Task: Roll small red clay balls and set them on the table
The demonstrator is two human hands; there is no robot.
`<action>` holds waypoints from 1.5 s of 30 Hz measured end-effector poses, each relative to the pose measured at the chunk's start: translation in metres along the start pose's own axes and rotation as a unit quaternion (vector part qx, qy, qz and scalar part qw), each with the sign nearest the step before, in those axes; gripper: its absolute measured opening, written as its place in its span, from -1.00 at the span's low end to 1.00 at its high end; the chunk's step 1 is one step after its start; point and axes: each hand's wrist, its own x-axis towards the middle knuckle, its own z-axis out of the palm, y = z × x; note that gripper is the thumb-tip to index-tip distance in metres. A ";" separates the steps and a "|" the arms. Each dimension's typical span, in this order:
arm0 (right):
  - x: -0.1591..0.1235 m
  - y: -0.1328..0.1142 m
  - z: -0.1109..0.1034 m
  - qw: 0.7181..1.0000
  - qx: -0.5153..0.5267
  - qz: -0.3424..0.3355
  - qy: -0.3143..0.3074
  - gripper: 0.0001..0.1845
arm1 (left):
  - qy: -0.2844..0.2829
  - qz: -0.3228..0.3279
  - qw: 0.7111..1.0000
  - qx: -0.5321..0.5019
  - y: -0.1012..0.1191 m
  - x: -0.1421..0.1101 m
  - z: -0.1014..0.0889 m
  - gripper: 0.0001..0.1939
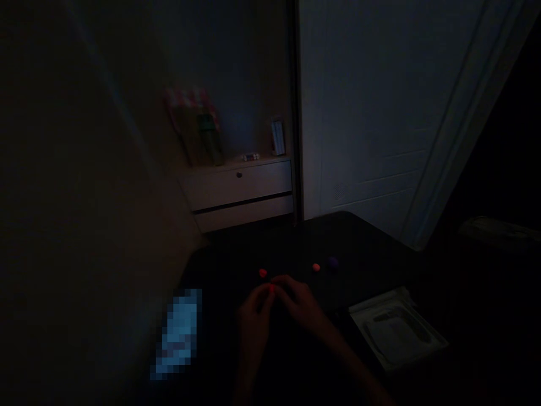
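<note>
In dim light, my left hand (255,307) pinches a small bright red lump (272,288) that looks like modelling clay. Fingers bent, my right hand (299,300) meets it from the other side, its fingertips on the same lump. Both hands are just above the dark table. Beyond my left fingertips a second red lump (262,273) lies on the tabletop. An orange ball (316,267) and a larger purple ball (333,263) sit side by side farther right. The darkness hides the fine shape of the held piece.
The black table (296,242) has rounded far corners. A pale tray or packet (397,330) is at its right edge, and a blurred bright blue patch (180,332) glows at left. Behind stand a drawer cabinet (240,189) holding several items and a white door (363,113).
</note>
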 end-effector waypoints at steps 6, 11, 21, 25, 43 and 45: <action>-0.001 -0.002 -0.001 0.999 0.021 -0.001 -0.029 -0.73 | 0.007 0.003 0.996 0.091 0.010 -0.003 -0.004 -0.44; -0.001 -0.003 -0.002 0.999 0.025 -0.007 -0.024 -0.72 | 0.012 0.001 0.993 0.115 0.014 -0.005 -0.003 -0.37; -0.009 -0.006 0.015 0.995 -0.015 -0.100 -0.006 -0.66 | 0.030 -0.007 0.997 0.068 0.008 -0.003 -0.002 -0.35; -0.013 -0.008 0.025 0.996 -0.021 -0.086 0.028 -0.68 | 0.041 -0.027 0.998 0.044 0.009 -0.005 -0.002 -0.35; -0.027 0.004 -0.011 0.983 -0.140 -0.101 0.055 -0.48 | -0.016 -0.032 0.998 0.055 0.005 0.003 -0.004 -0.48; -0.041 0.013 -0.052 0.968 -0.203 -0.138 0.052 -0.58 | -0.009 -0.046 0.997 0.056 0.006 0.003 -0.003 -0.46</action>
